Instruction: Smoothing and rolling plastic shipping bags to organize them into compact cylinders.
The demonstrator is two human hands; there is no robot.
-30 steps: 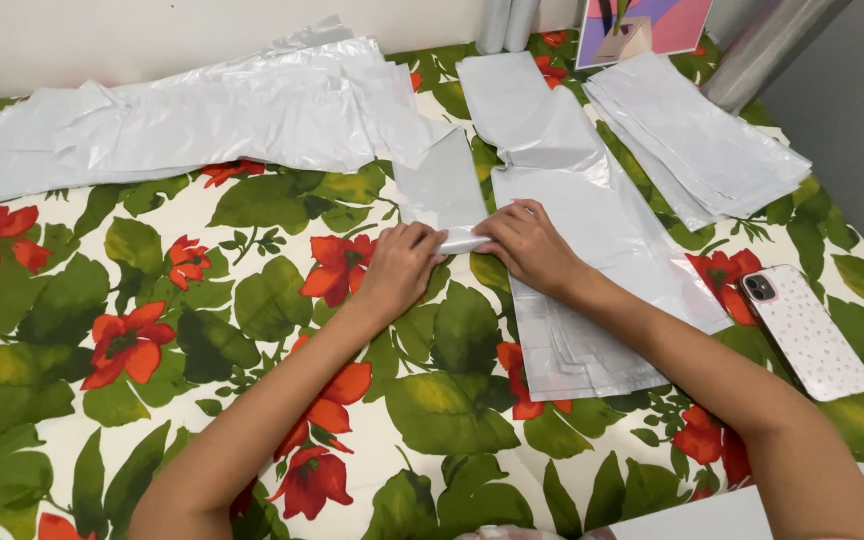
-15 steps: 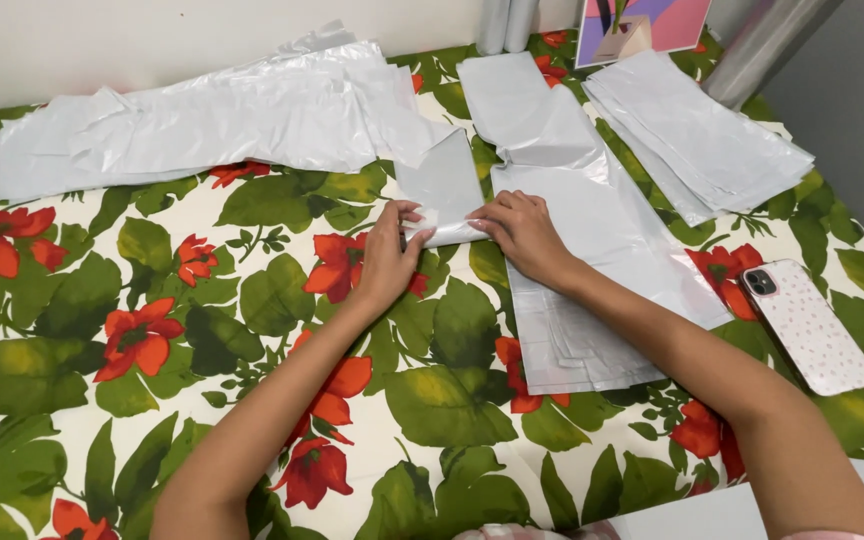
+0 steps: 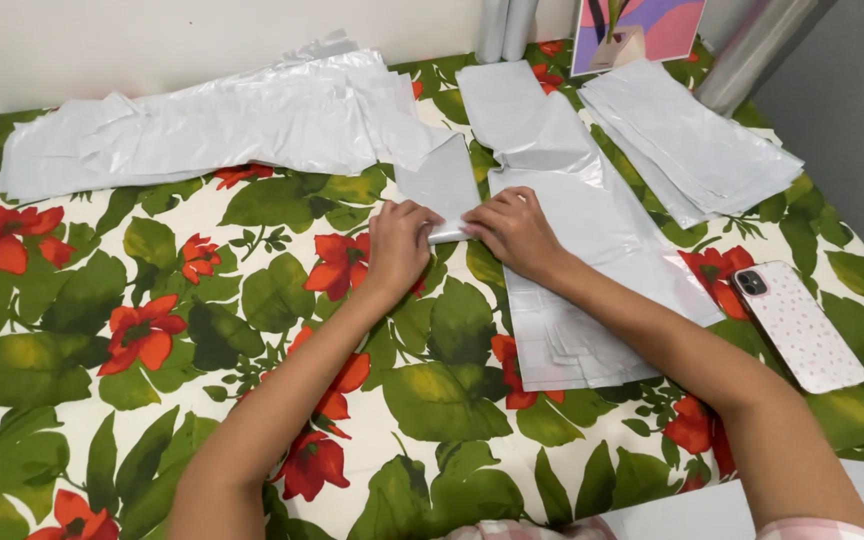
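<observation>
The hands [image 3: 457,235] hide the grey folded bag's [image 3: 442,185] lower edge.

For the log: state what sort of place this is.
Probably a home table used as a work surface: a floral tablecloth, a phone lying by the edge, and stacked grey plastic bags against a plain wall.
</observation>
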